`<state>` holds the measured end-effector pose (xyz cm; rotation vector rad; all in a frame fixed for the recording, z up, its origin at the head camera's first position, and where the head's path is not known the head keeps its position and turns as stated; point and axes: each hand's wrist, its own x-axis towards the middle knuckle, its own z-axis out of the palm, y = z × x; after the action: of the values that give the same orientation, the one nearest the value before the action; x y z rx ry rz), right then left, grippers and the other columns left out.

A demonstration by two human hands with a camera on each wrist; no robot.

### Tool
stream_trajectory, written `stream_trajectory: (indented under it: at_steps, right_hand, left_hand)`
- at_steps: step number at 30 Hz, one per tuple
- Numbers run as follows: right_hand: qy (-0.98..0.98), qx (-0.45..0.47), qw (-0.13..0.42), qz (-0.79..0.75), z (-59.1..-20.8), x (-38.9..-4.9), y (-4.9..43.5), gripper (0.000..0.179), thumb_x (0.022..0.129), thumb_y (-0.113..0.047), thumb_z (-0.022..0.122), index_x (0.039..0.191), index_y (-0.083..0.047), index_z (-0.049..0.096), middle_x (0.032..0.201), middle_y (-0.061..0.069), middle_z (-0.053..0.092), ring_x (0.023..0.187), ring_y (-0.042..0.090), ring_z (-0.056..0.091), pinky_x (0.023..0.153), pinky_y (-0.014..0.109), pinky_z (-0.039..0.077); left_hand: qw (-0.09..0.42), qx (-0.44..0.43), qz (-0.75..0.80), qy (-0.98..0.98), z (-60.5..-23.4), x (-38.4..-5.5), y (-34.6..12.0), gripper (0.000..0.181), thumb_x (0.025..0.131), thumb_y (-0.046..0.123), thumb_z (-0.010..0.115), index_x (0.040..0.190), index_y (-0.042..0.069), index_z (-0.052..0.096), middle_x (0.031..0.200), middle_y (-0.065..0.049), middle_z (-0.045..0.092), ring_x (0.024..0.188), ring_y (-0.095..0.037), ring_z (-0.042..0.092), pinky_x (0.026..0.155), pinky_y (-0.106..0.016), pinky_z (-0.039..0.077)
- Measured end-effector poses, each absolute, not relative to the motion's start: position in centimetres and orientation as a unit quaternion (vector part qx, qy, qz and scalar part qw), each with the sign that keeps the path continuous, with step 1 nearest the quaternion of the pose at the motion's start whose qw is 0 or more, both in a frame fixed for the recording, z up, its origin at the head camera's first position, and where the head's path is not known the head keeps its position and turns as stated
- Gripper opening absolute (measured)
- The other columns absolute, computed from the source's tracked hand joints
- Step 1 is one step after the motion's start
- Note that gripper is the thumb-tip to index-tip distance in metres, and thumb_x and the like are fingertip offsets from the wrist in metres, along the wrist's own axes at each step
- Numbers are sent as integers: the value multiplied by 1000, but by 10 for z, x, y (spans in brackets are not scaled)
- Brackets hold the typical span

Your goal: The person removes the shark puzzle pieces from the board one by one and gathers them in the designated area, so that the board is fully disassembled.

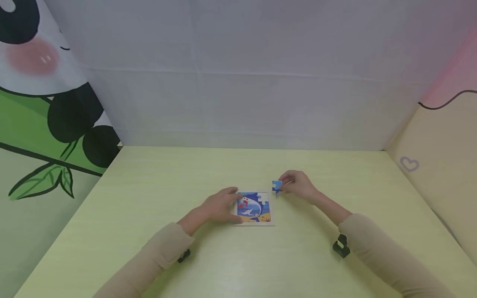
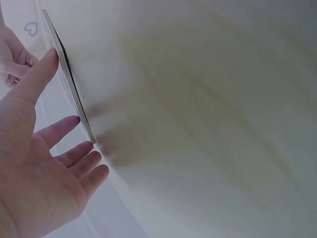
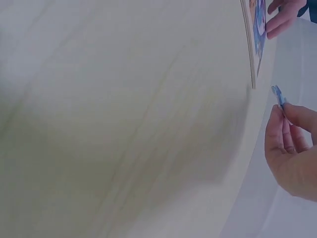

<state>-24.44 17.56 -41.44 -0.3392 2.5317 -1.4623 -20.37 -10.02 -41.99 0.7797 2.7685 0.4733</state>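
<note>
A small framed jigsaw puzzle (image 1: 254,224) lies on the table, its picture showing a blue-and-white sea animal over a yellow bottom. A pale uncovered patch shows near its upper right corner. My left hand (image 1: 220,205) rests at the left side of the puzzle, thumb and fingers spread and fairly straight. In the left wrist view, the thumb and index finger of that hand (image 2: 47,163) touch the board's edge. Just beyond the upper right corner, my right hand (image 1: 299,187) pinches a blue jigsaw piece (image 1: 276,186) between thumb and fingers, held above the table in the right wrist view.
The pale yellow table (image 1: 179,174) runs back to a grey cloth wall (image 1: 238,103). A printed cartoon panel (image 1: 44,136) stands on the left, a beige and pink one (image 1: 443,145) on the right. Dark wrist devices (image 1: 341,246) sit below the sleeves.
</note>
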Motion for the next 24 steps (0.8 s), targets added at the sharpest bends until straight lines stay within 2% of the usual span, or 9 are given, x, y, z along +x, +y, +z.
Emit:
stream_trajectory:
  at_steps: [9, 18, 24]
  right_hand:
    - [858, -114, 101, -490, -418, -255, 203, 27, 82, -3, 63, 105, 9, 56, 95, 19, 59, 81, 22, 62, 73, 35, 55]
    - [860, -100, 103, -489, -425, -263, 219, 27, 83, -1, 61, 107, 10, 55, 96, 18, 59, 82, 20, 59, 74, 31, 54]
    - [862, -81, 111, -488, -432, -269, 221, 26, 83, -1, 61, 106, 9, 56, 93, 15, 59, 79, 16, 57, 69, 25, 53]
  left_hand:
    - [119, 264, 157, 944, -421, -204, -108, 75, 71, 43, 74, 133, 11, 46, 143, -13, 33, 131, -31, 30, 101, -49, 33]
    - [121, 268, 160, 942, -416, -201, -108, 75, 71, 40, 74, 133, 9, 46, 143, -12, 34, 131, -31, 30, 102, -48, 32]
    - [118, 270, 158, 943, -418, -203, -108, 75, 71, 41, 74, 133, 10, 46, 143, -11, 34, 131, -30, 30, 103, -47, 32]
